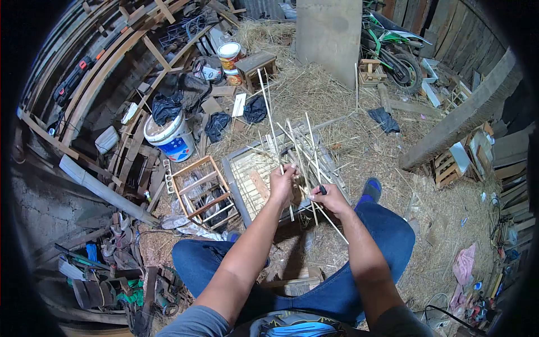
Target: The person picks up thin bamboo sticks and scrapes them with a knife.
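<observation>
Over the slatted panel in front of me, my left hand pinches a long stick, apparently to steady it, while my right hand curls closed around a black handle, seemingly for firm control, with more sticks close beside, probably for easy reach.

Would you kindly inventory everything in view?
Sticks: several, pale, centre
Slatted panel: 1, grey, under sticks
Handle: 1, black, right hand
Rack: 1, brown, beside panel
Bucket: 1, white, left
Tubs: 2, orange, upper left
Stool: 1, brown, by tubs
Bags: several, black, bucket and floor
Motorbike: 1, green, upper right
Board: 1, grey, top
Cloth: 1, pink, right
Straw: uncountable, yellowish, floor
Clutter: uncountable, mixed, edges
Legs: 2, blue-clad, bottom
Left hand: 1, bare, gripping stick
Right hand: 1, bare, centre
</observation>
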